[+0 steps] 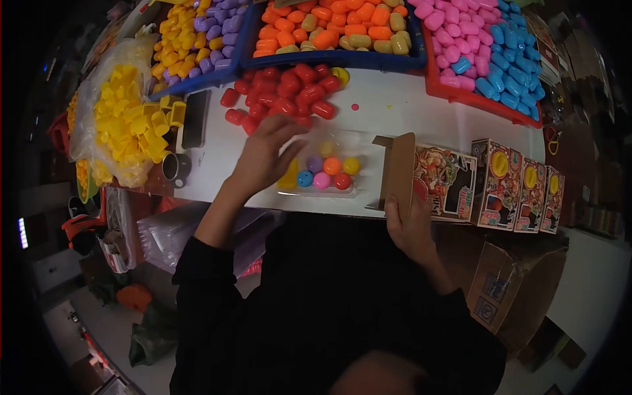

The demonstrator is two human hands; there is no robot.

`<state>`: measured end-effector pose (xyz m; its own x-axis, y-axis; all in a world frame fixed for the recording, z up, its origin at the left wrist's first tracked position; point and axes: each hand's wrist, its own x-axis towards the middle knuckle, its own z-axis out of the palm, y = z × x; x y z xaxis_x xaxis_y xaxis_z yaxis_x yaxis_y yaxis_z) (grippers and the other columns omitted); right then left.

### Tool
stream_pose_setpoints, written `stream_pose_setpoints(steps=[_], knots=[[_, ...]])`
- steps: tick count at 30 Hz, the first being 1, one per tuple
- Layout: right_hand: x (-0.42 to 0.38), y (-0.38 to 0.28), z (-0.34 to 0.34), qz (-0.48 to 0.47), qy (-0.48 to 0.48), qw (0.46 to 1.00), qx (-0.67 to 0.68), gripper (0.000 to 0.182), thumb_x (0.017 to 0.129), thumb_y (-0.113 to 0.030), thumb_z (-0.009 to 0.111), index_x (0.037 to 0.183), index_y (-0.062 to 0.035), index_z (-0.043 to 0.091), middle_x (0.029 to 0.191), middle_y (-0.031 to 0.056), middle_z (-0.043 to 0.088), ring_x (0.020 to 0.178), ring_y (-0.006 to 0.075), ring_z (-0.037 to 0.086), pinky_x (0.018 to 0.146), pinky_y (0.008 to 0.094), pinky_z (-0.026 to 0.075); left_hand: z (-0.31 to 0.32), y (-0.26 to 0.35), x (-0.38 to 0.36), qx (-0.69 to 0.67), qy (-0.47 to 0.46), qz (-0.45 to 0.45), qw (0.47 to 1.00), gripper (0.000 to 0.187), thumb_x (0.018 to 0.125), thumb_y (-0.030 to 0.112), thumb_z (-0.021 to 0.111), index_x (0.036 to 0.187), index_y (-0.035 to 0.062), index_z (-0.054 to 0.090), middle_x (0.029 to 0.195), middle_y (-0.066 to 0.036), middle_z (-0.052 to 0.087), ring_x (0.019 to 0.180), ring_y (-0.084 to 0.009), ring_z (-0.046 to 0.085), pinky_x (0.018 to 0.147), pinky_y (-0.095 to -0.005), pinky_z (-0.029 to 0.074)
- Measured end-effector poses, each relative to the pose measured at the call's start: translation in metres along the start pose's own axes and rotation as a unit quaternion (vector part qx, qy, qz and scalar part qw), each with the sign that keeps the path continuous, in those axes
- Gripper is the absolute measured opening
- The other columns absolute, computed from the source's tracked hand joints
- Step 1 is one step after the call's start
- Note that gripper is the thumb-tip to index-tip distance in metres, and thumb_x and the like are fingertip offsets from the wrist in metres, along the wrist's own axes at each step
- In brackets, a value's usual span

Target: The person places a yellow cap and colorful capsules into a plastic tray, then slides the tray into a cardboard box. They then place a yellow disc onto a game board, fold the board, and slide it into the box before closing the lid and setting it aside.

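Note:
My left hand is over the white table, between the pile of red capsules and a clear plastic tray. Its fingers are apart and bent, with nothing visible between them. Several small colored balls and a yellow piece lie in the tray. At the table's front edge, my right hand grips a printed cardboard box by its near left side. The box's end flap stands open toward the tray.
Three similar boxes stand to the right. Bins of orange, pink and blue capsules line the back. A bag of yellow pieces, a phone and a mug are at left.

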<state>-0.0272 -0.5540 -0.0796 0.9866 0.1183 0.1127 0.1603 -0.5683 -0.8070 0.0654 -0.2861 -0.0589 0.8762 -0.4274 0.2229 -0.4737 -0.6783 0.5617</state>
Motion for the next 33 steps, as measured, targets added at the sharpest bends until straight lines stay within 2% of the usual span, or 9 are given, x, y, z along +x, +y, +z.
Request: stream_pose_setpoints(steps=[1, 4, 12, 15, 17, 20, 24, 29, 33], knots=[[0.001, -0.001, 0.001, -0.004, -0.011, 1.0, -0.001, 0.013, 0.079, -0.004, 0.052, 0.089, 0.0033, 0.051, 0.07, 0.0193, 0.054, 0.059, 0.0345, 0.058, 0.053, 0.0415, 0.046, -0.011, -0.009, -0.008, 0.004, -0.041, -0.081, 0.996, 0.023, 0.077, 0.013, 0.066, 0.098, 0.0042, 0.062, 0.099, -0.011, 0.058, 0.084, -0.0289, 0.059, 0.07, -0.0364, 0.049], [0.004, -0.004, 0.008, -0.012, -0.003, 1.0, -0.001, 0.011, 0.079, -0.005, 0.052, 0.087, 0.0027, 0.051, 0.072, 0.0197, 0.054, 0.061, 0.035, 0.058, 0.054, 0.0421, 0.046, -0.02, -0.019, -0.029, 0.035, -0.098, -0.103, 0.989, 0.02, 0.076, 0.013, 0.066, 0.095, 0.0061, 0.064, 0.096, -0.008, 0.058, 0.081, -0.0265, 0.061, 0.067, -0.0359, 0.05], [0.003, -0.005, 0.01, 0.014, -0.017, 0.999, -0.024, 0.011, 0.078, -0.006, 0.053, 0.086, 0.002, 0.052, 0.071, 0.0193, 0.055, 0.062, 0.0362, 0.058, 0.056, 0.0423, 0.046, 0.015, -0.02, -0.03, 0.219, -0.133, -0.059, 0.965, 0.019, 0.072, 0.006, 0.067, 0.091, 0.0076, 0.065, 0.091, -0.006, 0.061, 0.08, -0.0222, 0.063, 0.067, -0.0323, 0.052], [0.002, -0.003, 0.011, 0.02, -0.015, 0.999, -0.031, 0.012, 0.079, -0.006, 0.053, 0.087, 0.0022, 0.052, 0.071, 0.0195, 0.056, 0.063, 0.0364, 0.058, 0.056, 0.0425, 0.046, -0.001, -0.025, -0.042, 0.013, -0.051, -0.107, 0.993, 0.021, 0.071, -0.004, 0.063, 0.089, 0.0072, 0.065, 0.097, -0.007, 0.062, 0.089, -0.0224, 0.063, 0.076, -0.0307, 0.051], [0.003, -0.002, 0.012, 0.022, -0.013, 0.999, -0.031, 0.012, 0.079, -0.007, 0.053, 0.087, 0.0023, 0.052, 0.071, 0.0197, 0.056, 0.063, 0.0365, 0.058, 0.056, 0.0426, 0.046, -0.006, -0.031, -0.052, -0.12, 0.001, -0.044, 0.992, 0.022, 0.07, -0.005, 0.06, 0.088, 0.007, 0.065, 0.096, -0.007, 0.062, 0.09, -0.0241, 0.061, 0.077, -0.0298, 0.049], [0.004, -0.004, 0.014, 0.007, -0.003, 0.999, -0.044, 0.012, 0.08, -0.007, 0.053, 0.087, 0.0026, 0.053, 0.071, 0.0199, 0.057, 0.062, 0.0363, 0.059, 0.056, 0.0425, 0.046, -0.002, -0.04, -0.07, -0.216, -0.035, -0.058, 0.974, 0.024, 0.07, -0.01, 0.058, 0.086, 0.0061, 0.065, 0.103, -0.007, 0.062, 0.097, -0.0219, 0.059, 0.087, -0.0309, 0.047], [0.004, -0.004, 0.015, 0.018, 0.008, 0.999, -0.039, 0.011, 0.081, -0.007, 0.052, 0.086, 0.0027, 0.053, 0.07, 0.0196, 0.057, 0.061, 0.0356, 0.058, 0.055, 0.0416, 0.046, 0.004, -0.05, -0.077, -0.24, -0.05, -0.032, 0.969, 0.022, 0.072, -0.011, 0.057, 0.086, 0.0042, 0.063, 0.1, -0.007, 0.062, 0.097, -0.0197, 0.058, 0.091, -0.0307, 0.045], [0.006, -0.007, 0.017, 0.008, -0.005, 0.999, -0.051, 0.01, 0.081, -0.006, 0.052, 0.085, 0.0029, 0.053, 0.07, 0.0194, 0.057, 0.06, 0.0351, 0.058, 0.054, 0.0409, 0.046, 0.019, -0.037, -0.058, -0.306, 0.065, -0.173, 0.934, 0.015, 0.076, 0.008, 0.07, 0.085, 0.0011, 0.06, 0.088, -0.006, 0.061, 0.089, -0.0163, 0.058, 0.084, -0.0283, 0.046], [0.007, -0.006, 0.019, 0.001, 0.003, 0.999, -0.053, 0.01, 0.081, -0.006, 0.053, 0.085, 0.003, 0.053, 0.07, 0.0191, 0.057, 0.06, 0.0342, 0.058, 0.054, 0.0404, 0.045, 0.011, -0.038, -0.051, -0.28, 0.026, -0.255, 0.925, 0.02, 0.078, 0.014, 0.07, 0.091, 0.0013, 0.063, 0.093, -0.006, 0.063, 0.092, -0.014, 0.058, 0.087, -0.0311, 0.045]])
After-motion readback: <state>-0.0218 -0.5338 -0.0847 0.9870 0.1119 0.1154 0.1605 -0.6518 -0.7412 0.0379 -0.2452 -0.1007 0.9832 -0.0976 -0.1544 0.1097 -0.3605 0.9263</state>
